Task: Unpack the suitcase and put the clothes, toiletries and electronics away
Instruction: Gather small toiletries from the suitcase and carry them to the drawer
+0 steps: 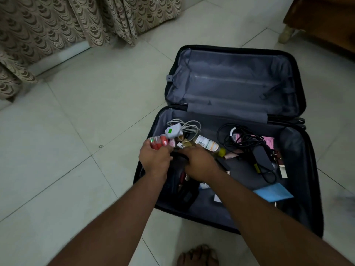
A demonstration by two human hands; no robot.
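Open suitcase point(299, 189) on the tiles. Inside its near half, left hand point(154, 158) grips small red tubes point(158, 143) by the white charger point(173, 131); right hand point(199, 163) reaches down beside it, black cables point(244, 138) off right.

There is a single view, from a wide-angle camera worn on the person's head. It looks forward and steeply down at the floor point(80, 116), from standing or bent-over height. The open suitcase point(234, 131) is the landmark: it lies right of the frame's centre, close enough that both forearms reach into its near half. Beyond the suitcase to the left, a curtain point(57, 29) fills the top edge; beyond it to the right, a wooden furniture corner point(322, 22) shows. Below the suitcase, a bare foot point(198, 255) marks the wearer's position. Straight tile lines bow near the edges.
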